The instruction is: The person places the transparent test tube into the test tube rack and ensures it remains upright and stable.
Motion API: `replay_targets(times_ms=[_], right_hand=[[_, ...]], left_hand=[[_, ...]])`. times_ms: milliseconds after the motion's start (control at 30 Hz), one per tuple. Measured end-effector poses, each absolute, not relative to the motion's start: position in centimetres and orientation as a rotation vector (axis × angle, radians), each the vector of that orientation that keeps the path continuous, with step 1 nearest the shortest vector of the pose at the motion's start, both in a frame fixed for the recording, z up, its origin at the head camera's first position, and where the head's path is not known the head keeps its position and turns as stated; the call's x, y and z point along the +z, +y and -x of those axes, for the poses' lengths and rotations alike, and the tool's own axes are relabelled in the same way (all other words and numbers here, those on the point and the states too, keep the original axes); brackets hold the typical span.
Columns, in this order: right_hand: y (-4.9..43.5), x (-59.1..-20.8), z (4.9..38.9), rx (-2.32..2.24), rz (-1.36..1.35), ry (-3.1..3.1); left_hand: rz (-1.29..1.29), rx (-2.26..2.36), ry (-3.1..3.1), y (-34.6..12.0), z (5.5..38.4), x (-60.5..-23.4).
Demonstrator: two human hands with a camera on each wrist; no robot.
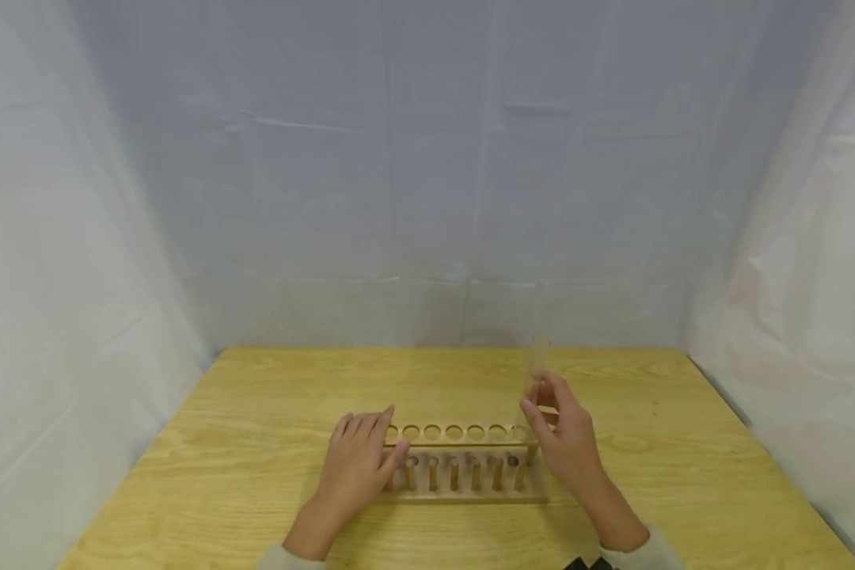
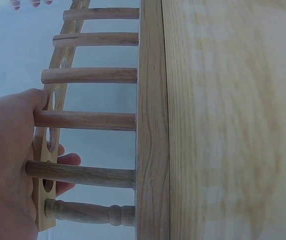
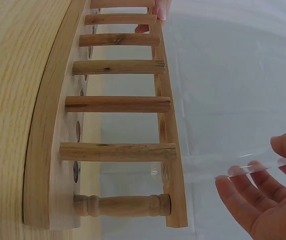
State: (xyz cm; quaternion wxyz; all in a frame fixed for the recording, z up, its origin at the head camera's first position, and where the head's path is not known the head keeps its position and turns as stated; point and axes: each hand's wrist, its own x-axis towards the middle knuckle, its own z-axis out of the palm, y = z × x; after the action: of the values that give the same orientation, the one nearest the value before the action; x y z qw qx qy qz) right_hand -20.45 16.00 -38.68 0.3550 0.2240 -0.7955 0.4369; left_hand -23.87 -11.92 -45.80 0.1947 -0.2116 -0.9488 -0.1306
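A wooden test tube rack stands on the table, with a row of round holes in its top rail and upright pegs along its base. At its left end my left hand grips the top rail, thumb on the near side and fingertips behind. Above the right end, my right hand pinches a clear glass test tube between thumb and fingers. The tube stands roughly upright, its faint lower part reaching the rightmost hole. Its outline is hard to make out in the head view.
The rack sits on a yellow wood-grain table. Pale plastic sheeting hangs behind the table and on both sides. A small black object shows at the bottom edge, near the right sleeve.
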Motion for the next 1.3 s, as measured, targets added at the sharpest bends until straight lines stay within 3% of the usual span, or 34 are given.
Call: replay_targets(times_ms=[1300], right_hand=[[16.07,-39.03,20.69,1.214,-0.589,-2.053]], left_hand=[[0.597,-0.334,-2.633,-12.08,24.03,-46.14]])
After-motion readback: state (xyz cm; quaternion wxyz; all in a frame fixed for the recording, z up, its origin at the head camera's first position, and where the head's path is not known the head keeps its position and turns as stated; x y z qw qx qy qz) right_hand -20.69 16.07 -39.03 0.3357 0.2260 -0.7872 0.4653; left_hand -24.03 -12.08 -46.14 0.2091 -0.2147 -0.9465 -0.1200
